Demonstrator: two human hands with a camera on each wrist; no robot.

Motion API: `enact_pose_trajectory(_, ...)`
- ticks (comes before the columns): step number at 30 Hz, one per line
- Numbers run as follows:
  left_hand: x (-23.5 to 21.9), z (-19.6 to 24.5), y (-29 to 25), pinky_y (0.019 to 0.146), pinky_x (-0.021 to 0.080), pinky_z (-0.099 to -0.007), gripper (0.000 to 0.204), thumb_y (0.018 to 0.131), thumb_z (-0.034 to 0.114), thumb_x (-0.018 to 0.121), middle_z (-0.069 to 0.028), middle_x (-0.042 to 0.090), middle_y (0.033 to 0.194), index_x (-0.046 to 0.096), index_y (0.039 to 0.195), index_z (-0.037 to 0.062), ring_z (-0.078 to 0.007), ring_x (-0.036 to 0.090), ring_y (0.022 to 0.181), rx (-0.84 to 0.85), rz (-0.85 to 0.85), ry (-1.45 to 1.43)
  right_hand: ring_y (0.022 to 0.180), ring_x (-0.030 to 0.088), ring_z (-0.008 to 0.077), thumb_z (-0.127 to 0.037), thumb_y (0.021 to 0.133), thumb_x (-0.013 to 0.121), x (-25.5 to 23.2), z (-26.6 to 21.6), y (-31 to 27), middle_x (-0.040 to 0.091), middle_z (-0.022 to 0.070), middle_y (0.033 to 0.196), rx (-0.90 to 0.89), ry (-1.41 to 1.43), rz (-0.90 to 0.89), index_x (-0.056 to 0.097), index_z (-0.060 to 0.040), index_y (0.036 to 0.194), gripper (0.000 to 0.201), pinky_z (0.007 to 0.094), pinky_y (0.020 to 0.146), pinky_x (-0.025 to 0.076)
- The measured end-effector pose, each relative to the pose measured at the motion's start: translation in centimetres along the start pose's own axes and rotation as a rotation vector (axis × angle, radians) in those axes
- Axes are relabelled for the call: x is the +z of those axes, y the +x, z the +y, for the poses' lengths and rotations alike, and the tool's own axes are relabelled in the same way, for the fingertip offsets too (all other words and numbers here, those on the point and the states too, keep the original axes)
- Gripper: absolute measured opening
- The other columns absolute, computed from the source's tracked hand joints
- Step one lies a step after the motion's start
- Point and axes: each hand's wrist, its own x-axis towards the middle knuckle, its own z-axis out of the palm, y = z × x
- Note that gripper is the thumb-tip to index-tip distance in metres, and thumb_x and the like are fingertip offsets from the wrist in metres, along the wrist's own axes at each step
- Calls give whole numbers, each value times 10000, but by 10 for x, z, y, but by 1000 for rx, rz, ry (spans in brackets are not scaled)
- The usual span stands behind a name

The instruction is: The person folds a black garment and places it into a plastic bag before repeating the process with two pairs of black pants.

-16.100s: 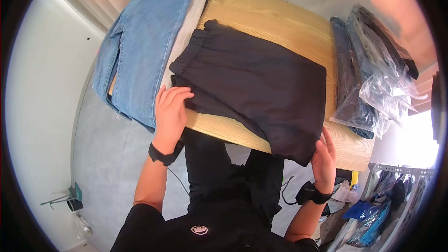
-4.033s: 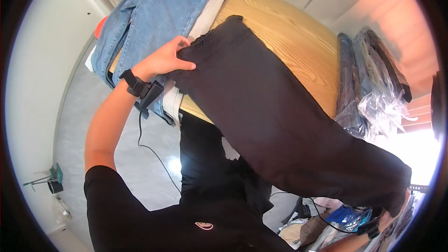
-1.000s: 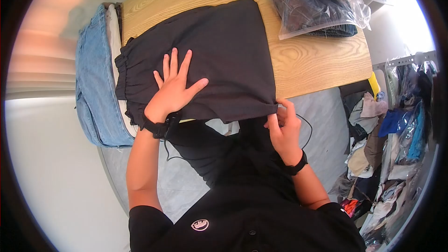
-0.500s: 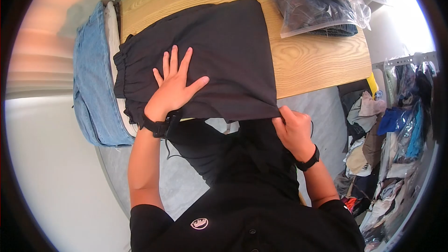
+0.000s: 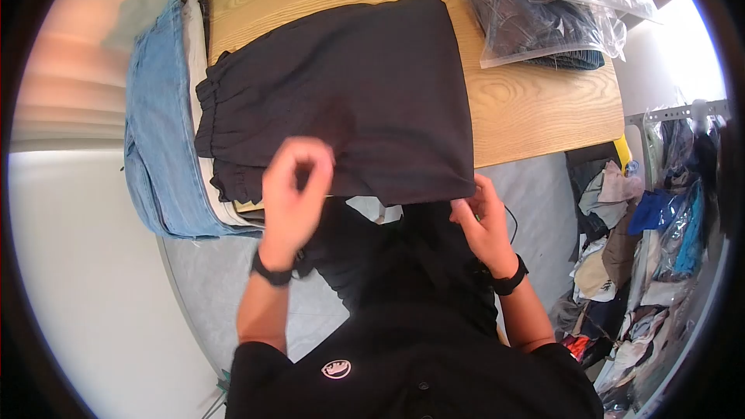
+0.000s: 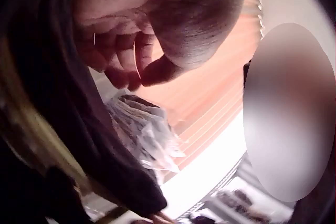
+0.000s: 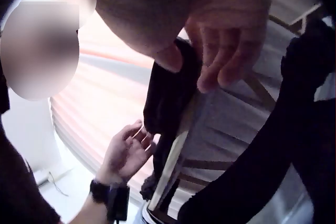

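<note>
Hovering my left hand (image 5: 289, 209) at the table's (image 5: 543, 116) near edge, fingers loosely bent, holding nothing. Right hand (image 5: 489, 225) at the black trousers' (image 5: 372, 93) corner—pinch or not, can't tell. Trousers lie on the table, overhanging its near edge—uneven tugging could skew them.

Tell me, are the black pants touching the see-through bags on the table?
Apart. The head view shows it: a narrow strip of the wooden table lies bare between the black pants and the see-through bags.
</note>
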Motion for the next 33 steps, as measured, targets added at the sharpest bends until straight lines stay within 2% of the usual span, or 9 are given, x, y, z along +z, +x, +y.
enact_pose_trajectory(2, 14, 8, -40, 759, 467, -244, 79, 920, -15, 630, -50, 637, 918, 620, 986, 28, -103, 593, 850, -206, -145, -317, 795, 633, 115, -5, 950, 627, 3, -3, 0, 688, 95, 1028, 35, 213, 4, 459, 3, 1333, 418, 278, 700, 541)
enact_pose_trajectory(4, 32, -8, -62, 810, 511, -255, 100, 932, -21, 637, -47, 673, 980, 628, 1025, 15, -103, 639, 901, -452, -346, -628, 817, 636, 114, 0, 942, 637, 0, 2, 3, 683, 87, 1036, 70, 286, -41, 456, -5, 1324, 422, 270, 712, 541)
enact_pose_trajectory(7, 56, -25, -74, 936, 517, -353, 170, 967, 23, 553, -143, 670, 1124, 595, 1130, -3, -232, 660, 1052, -698, -192, -834, 826, 633, 108, 3, 925, 657, 1, 6, 9, 675, 72, 1033, 58, 276, -70, 484, -4, 1254, 371, 262, 720, 539)
enact_pose_trajectory(11, 66, -26, -78, 1044, 457, -420, 310, 950, 8, 498, -150, 618, 1260, 552, 1255, -3, -281, 591, 1208, -670, -91, -1194, 838, 631, 93, 34, 889, 671, -3, 12, 13, 664, 54, 989, 48, 180, -82, 538, 0, 1108, 259, 263, 730, 540)
enact_pose_trajectory(14, 68, -23, -77, 1118, 388, -464, 376, 925, 20, 495, -143, 570, 1341, 530, 1298, -9, -281, 543, 1259, -667, -57, -1366, 844, 623, 78, 80, 856, 664, 0, 10, 18, 657, 43, 947, -201, 40, 11, 545, -3, 1004, 207, 265, 729, 540)
enact_pose_trajectory(17, 68, -24, -79, 1172, 320, -485, 440, 896, 61, 492, -131, 543, 1375, 509, 1331, -5, -280, 501, 1300, -627, -78, -1570, 798, 632, 85, 96, 843, 660, 4, 19, 14, 653, 69, 921, -216, 37, 89, 528, -8, 947, 198, 260, 688, 546)
enact_pose_trajectory(23, 74, -4, -80, 1200, 271, -494, 527, 860, 88, 501, -100, 461, 1448, 461, 1381, 22, -257, 431, 1351, -545, -14, -1667, 640, 652, 167, 77, 876, 615, 28, 2, 10, 653, 126, 836, 65, 470, 370, 487, 1, 1013, 202, 268, 564, 546)
enact_pose_trajectory(29, 66, -1, -78, 1192, 285, -488, 440, 923, 118, 506, -93, 497, 1413, 480, 1358, 57, -256, 447, 1333, -489, 87, -1670, 622, 657, 215, -108, 1014, 490, 6, -30, -3, 671, 158, 801, 335, 503, 84, 512, 22, 1118, 168, 306, 595, 547)
enact_pose_trajectory(33, 50, -14, -69, 1179, 313, -460, 392, 1019, 224, 509, -105, 499, 1456, 498, 1371, 54, -275, 438, 1371, -480, 299, -1551, 642, 662, 225, -136, 1024, 485, -8, -28, -8, 695, 189, 849, 316, 520, 4, 538, 25, 1112, 190, 334, 635, 549)
